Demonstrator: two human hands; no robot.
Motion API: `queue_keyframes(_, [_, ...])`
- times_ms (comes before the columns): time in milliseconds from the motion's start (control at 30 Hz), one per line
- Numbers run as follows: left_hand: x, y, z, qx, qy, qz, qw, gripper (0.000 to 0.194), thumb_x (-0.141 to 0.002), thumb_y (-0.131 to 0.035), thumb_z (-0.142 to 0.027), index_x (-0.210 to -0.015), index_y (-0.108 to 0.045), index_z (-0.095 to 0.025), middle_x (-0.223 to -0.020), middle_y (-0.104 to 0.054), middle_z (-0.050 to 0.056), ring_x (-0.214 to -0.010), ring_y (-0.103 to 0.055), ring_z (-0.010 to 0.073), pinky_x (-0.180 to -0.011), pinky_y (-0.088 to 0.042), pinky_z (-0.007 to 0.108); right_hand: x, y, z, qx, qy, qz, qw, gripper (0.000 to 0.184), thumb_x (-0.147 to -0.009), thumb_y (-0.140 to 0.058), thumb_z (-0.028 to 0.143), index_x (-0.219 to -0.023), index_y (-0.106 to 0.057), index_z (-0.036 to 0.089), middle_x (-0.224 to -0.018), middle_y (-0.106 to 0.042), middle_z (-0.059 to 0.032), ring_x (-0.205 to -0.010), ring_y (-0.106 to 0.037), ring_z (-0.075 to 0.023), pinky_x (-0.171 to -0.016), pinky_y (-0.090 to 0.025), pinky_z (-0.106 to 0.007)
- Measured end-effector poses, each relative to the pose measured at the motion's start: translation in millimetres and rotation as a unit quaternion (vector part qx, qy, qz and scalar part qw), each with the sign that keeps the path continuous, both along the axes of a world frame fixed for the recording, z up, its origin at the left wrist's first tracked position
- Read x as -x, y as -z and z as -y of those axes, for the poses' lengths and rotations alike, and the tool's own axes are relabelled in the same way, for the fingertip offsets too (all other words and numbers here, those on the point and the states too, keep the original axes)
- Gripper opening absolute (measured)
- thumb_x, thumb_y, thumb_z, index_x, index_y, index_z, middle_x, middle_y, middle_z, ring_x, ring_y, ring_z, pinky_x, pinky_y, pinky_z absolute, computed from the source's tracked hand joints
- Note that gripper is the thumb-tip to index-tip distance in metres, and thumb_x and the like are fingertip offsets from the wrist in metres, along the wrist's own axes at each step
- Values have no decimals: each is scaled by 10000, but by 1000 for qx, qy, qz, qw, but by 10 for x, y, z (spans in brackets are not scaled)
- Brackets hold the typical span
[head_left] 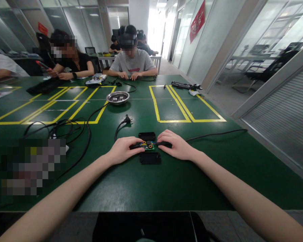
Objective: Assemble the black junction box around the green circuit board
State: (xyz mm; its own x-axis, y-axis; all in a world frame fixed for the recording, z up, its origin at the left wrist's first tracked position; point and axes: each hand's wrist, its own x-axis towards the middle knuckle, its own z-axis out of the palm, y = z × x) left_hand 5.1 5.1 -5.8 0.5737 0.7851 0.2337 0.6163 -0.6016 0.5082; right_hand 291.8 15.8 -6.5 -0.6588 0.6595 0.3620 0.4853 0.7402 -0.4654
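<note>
A small green circuit board [148, 146] with copper-wound coils lies in front of me between two black plastic case halves, one half [146, 136] beyond it and the other half [150, 158] nearer to me. My left hand [123, 149] is closed at the board's left end, fingertips and thumb on opposite edges. A black cable end [135, 146] shows between these fingers. On the other side, my right hand [175, 144] is closed around a black power cable [166, 144], whose thin wires meet the board's right end. The palm hides part of that cable.
A black plug [127, 119] lies beyond my left hand. Farther off stands a metal bowl [118, 97] with metal parts. Coiled cables [65, 129] spread at left beside a blurred-out item [31, 168]. Several people sit across the table, one in a grey shirt [132, 62].
</note>
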Motion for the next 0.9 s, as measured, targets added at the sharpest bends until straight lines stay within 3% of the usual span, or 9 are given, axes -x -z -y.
queue_keyframes(133, [14, -43, 61, 24, 20, 26, 999, 322, -937, -718, -435, -1133, -764, -182, -941, -786, 43, -784, -699, 170, -700, -502, 249, 3, -45, 73, 36, 0, 3, 999, 177, -961, -580, 306, -955, -716, 193, -812, -715, -35, -680, -641, -171, -662, -500, -299])
queue_keyframes(233, [18, -71, 122, 40, 65, 34, 996, 311, -913, -744, -434, -1089, -777, -179, -953, -797, 48, -771, -704, 161, -696, -501, 243, 0, -91, 151, 48, -22, 8, 999, 180, -941, -603, 316, -949, -734, 193, -719, -689, -3, -563, -592, -132, -601, -452, -258])
queue_keyframes(367, [7, -86, 180, 47, 96, 33, 994, 330, -907, -747, -447, -1093, -778, -176, -920, -798, 47, -736, -700, 151, -687, -502, 239, -6, -103, 196, 61, -51, 9, 997, 154, -916, -632, 297, -903, -733, 182, -623, -634, 24, -502, -545, -106, -557, -415, -232])
queue_keyframes(533, [6, -72, 187, 35, 91, 37, 995, 317, -888, -770, -426, -1087, -779, -179, -811, -770, 17, -641, -656, 130, -620, -468, 225, 6, -87, 201, 63, -61, 2, 996, 98, -890, -654, 256, -883, -713, 177, -597, -609, 39, -486, -530, -93, -547, -399, -220])
queue_keyframes(733, [23, -73, 157, 31, 98, 32, 994, 308, -900, -759, -410, -1099, -773, -175, -948, -801, 52, -792, -732, 168, -706, -511, 239, 10, -104, 210, 54, -54, 3, 997, 77, -892, -646, 253, -901, -689, 190, -587, -594, 52, -482, -510, -92, -552, -388, -219])
queue_keyframes(900, [35, -69, 149, 15, 107, 27, 994, 300, -895, -757, -409, -1075, -759, -169, -925, -794, 55, -785, -733, 171, -705, -513, 244, 2, -109, 213, 60, -50, 30, 996, 263, -814, -792, 408, -936, -691, 198, -631, -604, 50, -532, -557, -106, -570, -392, -222])
